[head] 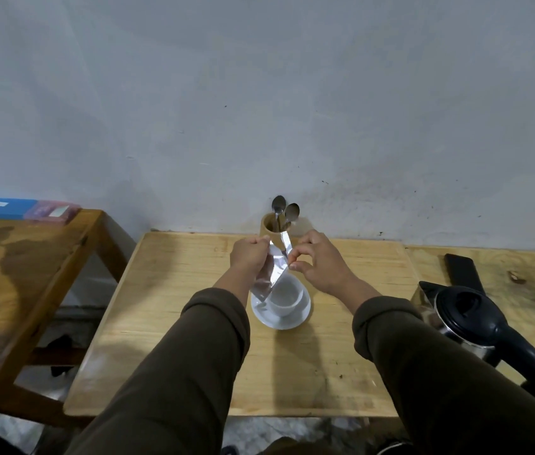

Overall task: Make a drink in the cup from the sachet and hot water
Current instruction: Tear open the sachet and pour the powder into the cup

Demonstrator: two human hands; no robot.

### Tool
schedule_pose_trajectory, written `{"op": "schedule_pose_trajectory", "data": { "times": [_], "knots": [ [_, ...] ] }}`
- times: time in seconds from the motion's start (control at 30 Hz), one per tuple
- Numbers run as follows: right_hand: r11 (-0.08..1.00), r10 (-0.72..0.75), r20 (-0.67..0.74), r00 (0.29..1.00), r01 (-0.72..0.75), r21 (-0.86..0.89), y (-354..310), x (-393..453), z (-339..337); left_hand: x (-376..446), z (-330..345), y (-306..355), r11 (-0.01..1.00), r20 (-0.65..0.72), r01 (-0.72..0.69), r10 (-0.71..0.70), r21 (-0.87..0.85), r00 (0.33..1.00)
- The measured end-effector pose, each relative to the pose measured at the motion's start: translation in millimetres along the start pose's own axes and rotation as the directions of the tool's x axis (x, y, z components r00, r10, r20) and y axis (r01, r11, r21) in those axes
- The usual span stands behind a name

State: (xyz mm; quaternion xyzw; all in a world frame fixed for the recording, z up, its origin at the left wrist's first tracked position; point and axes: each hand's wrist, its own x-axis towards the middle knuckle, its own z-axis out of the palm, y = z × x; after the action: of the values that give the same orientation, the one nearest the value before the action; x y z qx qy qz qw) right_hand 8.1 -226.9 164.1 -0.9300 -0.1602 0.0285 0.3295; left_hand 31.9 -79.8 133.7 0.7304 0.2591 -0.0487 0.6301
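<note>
Spillage is your main risk from the head camera's view: your left hand [250,257] pinches the silver foil sachet [269,274] by its upper corner, while your right hand [320,262] pinches the narrow torn strip [285,246] of the same sachet, both held above the white ceramic cup [285,295]. If the strip gives way with a jerk, I judge the powder could scatter onto the pale wooden table [194,323] instead of dropping into the cup. The sachet's lower end hangs over the cup's left rim and the white saucer [295,320], so a pour from there may miss.

The cup sits upright on the saucer and looks empty; no powder or water shows inside. Whether the sachet is fully open, I cannot tell.

Behind your hands, the round bamboo holder [267,224] stands by the wall with two metal spoons [284,210] upright in it, close enough that a sharp pull could knock it.

At the right, the steel kettle with the black lid and handle [476,323] sits with its lid closed, untouched; its contents are hidden.
</note>
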Motion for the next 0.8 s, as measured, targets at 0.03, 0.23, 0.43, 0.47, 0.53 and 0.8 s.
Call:
{"op": "schedule_pose_trajectory", "data": {
  "times": [0.03, 0.23, 0.43, 0.47, 0.53, 0.8],
  "knots": [
    [1.0, 0.006, 0.005, 1.0, -0.006, -0.001, 2, -2, 0, -1, 0, -1, 1.0, -0.007, 0.005, -0.005, 0.009, 1.0],
    [0.999, 0.005, 0.018, 1.0, -0.005, 0.032, 4, -13, -4, -8, 4, -7, 0.998, -0.015, 0.032, -0.031, 0.05, 0.999],
    [0.988, -0.117, 0.106, 0.987, 0.126, -0.086, 8, -27, -2, -13, 2, -25, 0.99, -0.012, 0.097, -0.096, 0.101, 0.995],
    [0.984, -0.134, 0.133, 0.982, 0.148, -0.103, 9, -29, 1, -13, 2, -28, 0.988, -0.015, 0.1, -0.099, 0.116, 0.995],
    [0.981, -0.121, 0.175, 0.977, 0.145, -0.132, 9, -32, 9, -15, 1, -35, 0.985, -0.013, 0.093, -0.092, 0.146, 0.996],
    [0.99, -0.023, 0.237, 0.971, 0.055, -0.129, 16, -38, 37, -11, 5, -50, 0.958, -0.014, 0.193, -0.194, 0.212, 0.981]
  ]
}}
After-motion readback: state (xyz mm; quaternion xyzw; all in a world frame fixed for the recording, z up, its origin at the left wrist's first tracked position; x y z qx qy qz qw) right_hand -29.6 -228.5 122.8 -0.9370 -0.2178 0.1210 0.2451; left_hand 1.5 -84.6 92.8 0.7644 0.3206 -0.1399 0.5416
